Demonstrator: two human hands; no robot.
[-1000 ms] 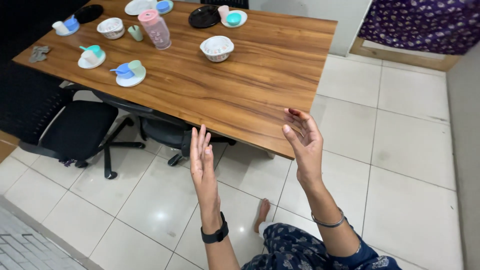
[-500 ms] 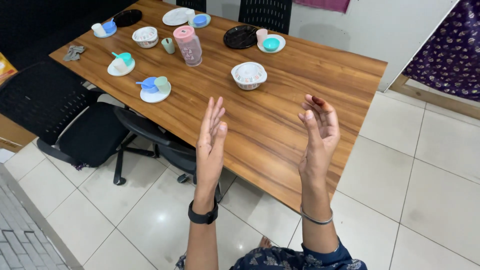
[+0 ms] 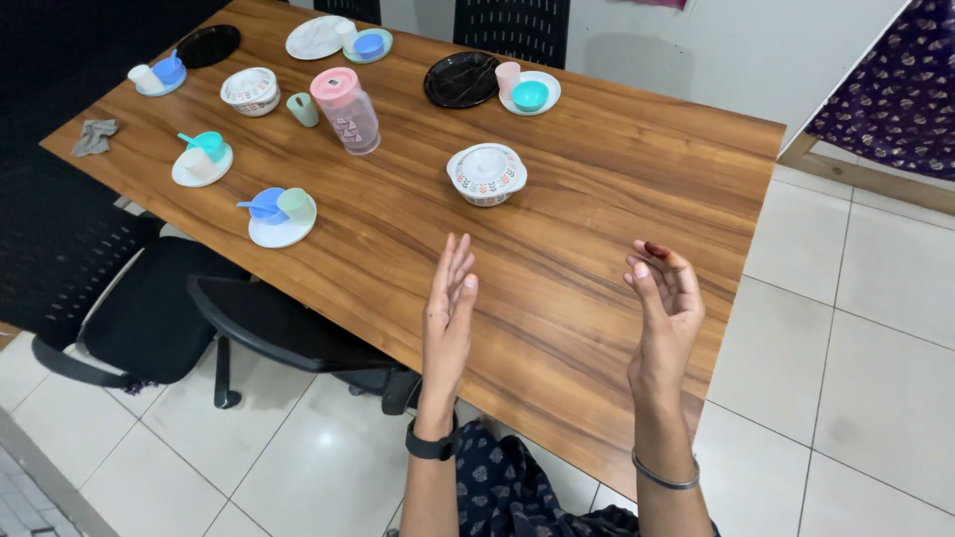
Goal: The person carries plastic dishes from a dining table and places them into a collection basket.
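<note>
My left hand (image 3: 448, 323) is raised in front of me, its fingers (image 3: 456, 264) straight, pressed together and pointing up, holding nothing. My right hand (image 3: 667, 318) is raised beside it, well apart, palm turned toward the left one; its fingers (image 3: 668, 270) curl loosely and are spread open, also empty, with a dark reddish stain on one fingertip. A black band wraps my left wrist and a thin metal bangle circles my right forearm.

Both hands hover above the near edge of a long desk of brown wood with a strong grain (image 3: 597, 189), touching nothing. The nearest thing to them is a round white lidded bowl with a patterned rim (image 3: 486, 173), standing on the desk beyond my left fingers. Farther left sits a white saucer carrying a blue spoon cup and a pale green cup (image 3: 282, 214), then a second white saucer with a teal cup (image 3: 202, 159). A clear jar with a pink lid (image 3: 345, 109) stands upright near the desk's middle. At the far edge lie a black round plate (image 3: 461, 80) and, just beside it, a white saucer with a teal bowl and pink cup (image 3: 529, 92).

Two black office chairs (image 3: 149, 298) are pushed under the desk's left side, on a white tiled floor (image 3: 856, 328).
</note>
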